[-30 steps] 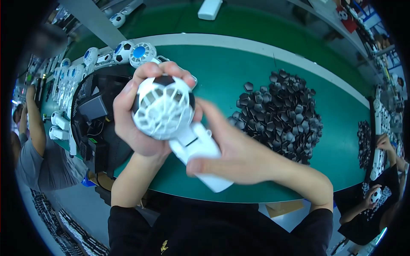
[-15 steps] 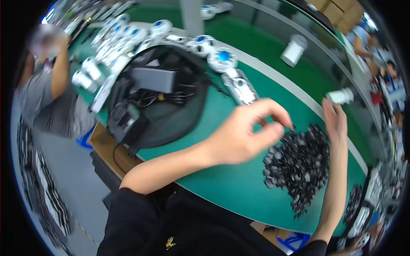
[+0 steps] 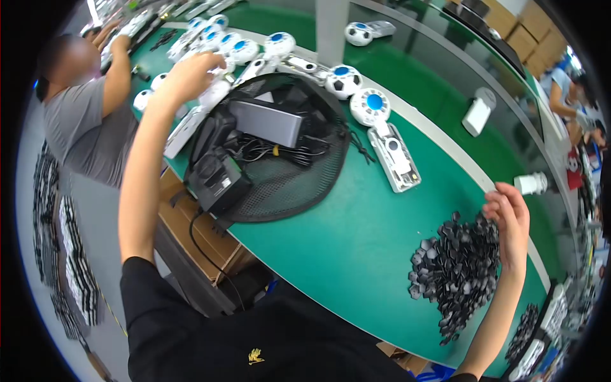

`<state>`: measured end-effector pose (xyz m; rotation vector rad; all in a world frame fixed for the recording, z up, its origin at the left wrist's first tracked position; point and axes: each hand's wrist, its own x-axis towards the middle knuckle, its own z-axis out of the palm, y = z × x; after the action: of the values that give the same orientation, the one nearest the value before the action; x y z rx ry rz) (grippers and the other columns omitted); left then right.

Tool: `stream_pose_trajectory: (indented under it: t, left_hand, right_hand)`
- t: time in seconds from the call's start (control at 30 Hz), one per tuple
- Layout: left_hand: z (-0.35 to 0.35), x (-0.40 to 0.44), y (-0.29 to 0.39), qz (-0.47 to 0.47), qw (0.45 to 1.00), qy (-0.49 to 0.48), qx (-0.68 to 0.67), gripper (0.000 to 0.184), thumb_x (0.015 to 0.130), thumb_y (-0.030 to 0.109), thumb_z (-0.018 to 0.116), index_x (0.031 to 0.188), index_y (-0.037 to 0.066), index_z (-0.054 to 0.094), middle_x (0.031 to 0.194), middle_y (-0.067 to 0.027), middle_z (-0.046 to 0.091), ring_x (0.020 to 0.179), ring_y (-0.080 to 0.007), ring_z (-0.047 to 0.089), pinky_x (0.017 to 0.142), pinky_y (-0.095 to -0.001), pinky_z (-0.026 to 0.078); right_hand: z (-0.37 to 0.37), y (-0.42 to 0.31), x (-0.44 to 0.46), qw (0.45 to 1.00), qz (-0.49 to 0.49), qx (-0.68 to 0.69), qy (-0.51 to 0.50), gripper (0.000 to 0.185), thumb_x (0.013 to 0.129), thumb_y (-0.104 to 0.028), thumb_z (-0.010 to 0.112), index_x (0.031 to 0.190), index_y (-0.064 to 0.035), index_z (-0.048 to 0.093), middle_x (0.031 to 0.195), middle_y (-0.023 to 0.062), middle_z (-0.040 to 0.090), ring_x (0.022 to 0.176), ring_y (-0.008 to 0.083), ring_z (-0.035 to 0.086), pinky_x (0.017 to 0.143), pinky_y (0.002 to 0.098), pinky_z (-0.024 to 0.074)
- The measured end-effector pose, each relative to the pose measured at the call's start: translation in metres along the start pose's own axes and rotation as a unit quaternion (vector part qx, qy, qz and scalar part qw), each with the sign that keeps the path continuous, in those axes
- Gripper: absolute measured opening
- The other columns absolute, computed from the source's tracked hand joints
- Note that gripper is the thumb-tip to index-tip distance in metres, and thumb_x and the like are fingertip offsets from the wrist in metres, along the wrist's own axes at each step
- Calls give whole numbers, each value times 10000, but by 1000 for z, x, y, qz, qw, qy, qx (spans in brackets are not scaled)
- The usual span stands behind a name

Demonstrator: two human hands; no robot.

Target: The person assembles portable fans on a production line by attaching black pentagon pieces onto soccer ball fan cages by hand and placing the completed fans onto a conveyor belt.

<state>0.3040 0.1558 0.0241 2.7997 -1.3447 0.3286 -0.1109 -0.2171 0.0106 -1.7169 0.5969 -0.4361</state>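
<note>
My left hand (image 3: 193, 77) reaches to the far left, over a row of white units with football-patterned round heads and blue discs (image 3: 245, 49). Its fingers are bent and apart, partly hidden; I see nothing held in them. On the right, my right hand (image 3: 513, 219) hovers by the far edge of a heap of small black angular plastic pieces (image 3: 455, 274). Its fingers are loosely curled and apart, with nothing visible in them. Between the hands lies one white unit with an opened body (image 3: 394, 159), its round head (image 3: 370, 107) pointing away from me.
A black mesh basket (image 3: 286, 207) holds a grey box (image 3: 267, 122), cables and a black adapter (image 3: 219, 181). A person in grey (image 3: 92, 127) sits at the left. Beyond the bench's rim, white parts (image 3: 478, 118) lie on a green belt (image 3: 439, 95). Cardboard boxes (image 3: 210, 248) stand below.
My left hand has swung from beside the black pieces across the basket to the white units at the far left. My right hand stays by the heap, its fingers more curled. The view has shifted.
</note>
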Motion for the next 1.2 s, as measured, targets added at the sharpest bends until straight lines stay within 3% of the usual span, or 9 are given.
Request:
stream_pose_trajectory:
  t: [0.23, 0.33, 0.53, 0.67, 0.77, 0.87, 0.93, 1.07, 1.2]
  left_hand:
    - [15, 36, -44, 69, 966, -198, -155, 393, 697, -75, 472, 1050, 36, 603, 798, -115, 633, 737, -221, 569, 705, -325, 439]
    - [5, 38, -26, 98, 968, -229, -44, 443, 689, -80, 457, 1076, 77, 605, 708, -108, 579, 676, -229, 555, 664, -317, 441]
    - [-4, 44, -17, 105, 961, -254, -20, 291, 717, 90, 576, 1005, 89, 616, 905, -163, 624, 858, -346, 578, 750, -398, 453]
    - [-6, 44, -16, 115, 965, -235, 10, 283, 742, 138, 625, 1019, 80, 603, 926, -131, 635, 882, -325, 587, 776, -388, 451]
    - [-39, 26, 9, 66, 993, -90, 42, 271, 769, 123, 604, 1036, 77, 594, 792, -123, 609, 752, -267, 583, 696, -355, 457]
    - [-68, 14, 52, 30, 984, -3, -178, 274, 817, 142, 578, 1076, 52, 574, 722, -51, 559, 652, -113, 536, 564, -264, 423]
    - [-62, 3, 91, 59, 871, -22, -487, 314, 855, 177, 549, 1132, 29, 537, 752, -13, 539, 651, -51, 484, 554, -197, 397]
    - [-42, -6, 195, 80, 711, 22, -698, 752, 860, 478, 512, 1371, 20, 206, 1203, -201, 469, 1125, -263, 481, 905, -361, 431]
    - [-38, 3, 247, 32, 354, -14, -934, 644, 898, 496, 409, 1273, -22, 329, 1227, -237, 458, 1090, -295, 516, 930, -424, 432]
  right_hand:
    - [-8, 7, 42, 979, -11, -203, -13, 238, 871, -200, 545, 1009, -7, 574, 854, 26, 603, 768, 94, 555, 666, 230, 440]
    - [-18, 25, 78, 971, 8, -237, -16, 306, 849, -252, 568, 1038, -10, 566, 880, 67, 612, 814, 126, 567, 703, 261, 447]
    - [-24, 64, 157, 918, 26, -351, 185, 803, 715, -439, 630, 1326, -46, 288, 1097, 220, 549, 1030, 309, 549, 877, 386, 424]
    - [-17, 74, 185, 881, 34, -399, 252, 775, 723, -456, 608, 1301, -40, 302, 1111, 229, 540, 1071, 324, 528, 902, 401, 406]
    - [-16, 67, 195, 847, 85, -443, 283, 677, 732, -449, 581, 1233, -45, 371, 1013, 190, 572, 927, 276, 588, 760, 396, 475]
    - [-14, 32, 178, 989, 83, -45, 113, 444, 817, -364, 416, 1169, -93, 410, 834, 64, 529, 583, 110, 465, 456, 245, 368]
    - [23, 3, 135, 996, -3, 21, 82, 428, 840, -306, 371, 1221, -114, 398, 848, 55, 530, 567, 106, 444, 460, 243, 357]
    - [78, -55, 39, 982, -180, -44, -47, 607, 809, -234, 493, 1343, -33, 286, 1082, 90, 539, 930, 158, 523, 739, 275, 438]
    - [100, -60, -10, 901, -379, -84, -192, 662, 777, -273, 583, 1295, 21, 294, 1017, 267, 545, 909, 366, 571, 798, 377, 458]
